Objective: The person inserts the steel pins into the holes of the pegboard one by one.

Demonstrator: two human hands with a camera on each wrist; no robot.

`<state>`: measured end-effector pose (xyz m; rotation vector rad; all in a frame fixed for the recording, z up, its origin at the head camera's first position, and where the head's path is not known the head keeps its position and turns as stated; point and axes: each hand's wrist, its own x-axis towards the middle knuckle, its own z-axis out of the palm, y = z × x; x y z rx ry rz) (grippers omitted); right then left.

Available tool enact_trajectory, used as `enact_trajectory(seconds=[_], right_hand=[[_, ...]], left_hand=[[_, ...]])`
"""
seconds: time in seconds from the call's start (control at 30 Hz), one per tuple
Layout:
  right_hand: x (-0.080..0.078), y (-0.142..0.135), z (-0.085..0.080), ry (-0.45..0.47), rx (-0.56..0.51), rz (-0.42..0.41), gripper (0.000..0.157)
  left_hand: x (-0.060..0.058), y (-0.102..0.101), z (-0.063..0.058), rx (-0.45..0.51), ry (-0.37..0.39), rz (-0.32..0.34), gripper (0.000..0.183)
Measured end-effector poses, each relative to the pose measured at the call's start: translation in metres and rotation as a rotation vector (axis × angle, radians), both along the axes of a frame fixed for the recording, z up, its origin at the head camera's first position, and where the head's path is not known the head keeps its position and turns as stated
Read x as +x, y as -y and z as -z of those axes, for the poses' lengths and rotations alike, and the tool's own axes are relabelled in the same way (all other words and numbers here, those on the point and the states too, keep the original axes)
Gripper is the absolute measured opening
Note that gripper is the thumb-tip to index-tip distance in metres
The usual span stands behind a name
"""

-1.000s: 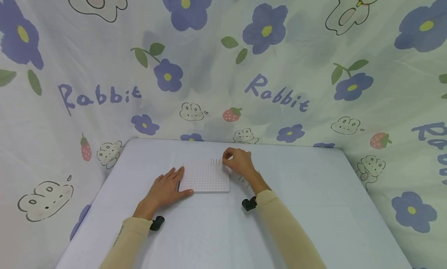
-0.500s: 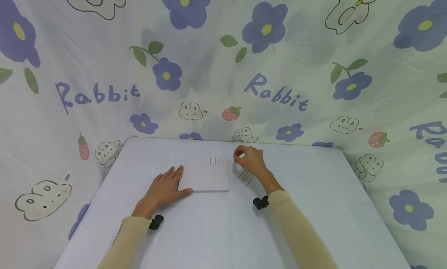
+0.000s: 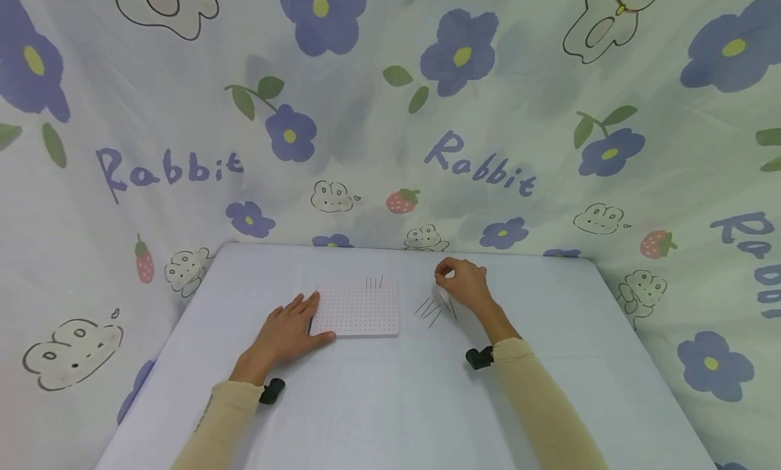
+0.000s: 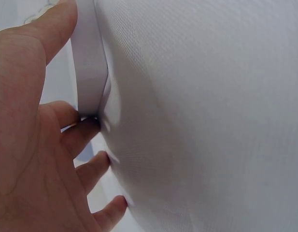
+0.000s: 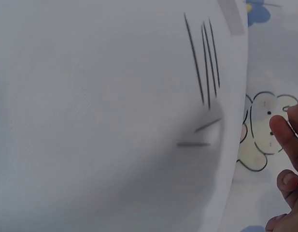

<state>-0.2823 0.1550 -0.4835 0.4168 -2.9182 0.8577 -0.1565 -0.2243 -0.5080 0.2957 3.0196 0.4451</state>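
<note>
A white pegboard (image 3: 356,311) dotted with holes lies flat on the table, and three thin pins (image 3: 373,282) stand upright near its far edge. My left hand (image 3: 287,331) rests flat against the board's left side with straight fingers and the thumb along the near edge. In the left wrist view the thumb (image 4: 57,24) and fingers (image 4: 83,130) touch the board's edge (image 4: 88,63). Several loose pins (image 3: 430,310) lie right of the board; they also show in the right wrist view as loose pins (image 5: 204,63). My right hand (image 3: 460,283) hovers just beyond them, fingers curled, thumb to forefinger, nothing visible in it.
The table (image 3: 390,402) carries a pale cloth and is walled on three sides by a flower-and-rabbit printed sheet (image 3: 464,151). Small black wrist cameras (image 3: 272,390) sit on both beige sleeves. The table's far right corner edge (image 5: 238,145) shows in the right wrist view.
My right hand has left the standing pins at the board's far edge and moved right, to above the loose pins. The left hand and board have stayed put.
</note>
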Motion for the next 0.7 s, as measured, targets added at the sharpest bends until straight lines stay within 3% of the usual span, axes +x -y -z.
enact_trajectory(seconds=[0.7], right_hand=[[0.018,-0.037,0.028,0.149,0.015,0.039,0.016]], left_hand=[[0.001,-0.001,-0.001,-0.016,-0.014,0.01,0.1]])
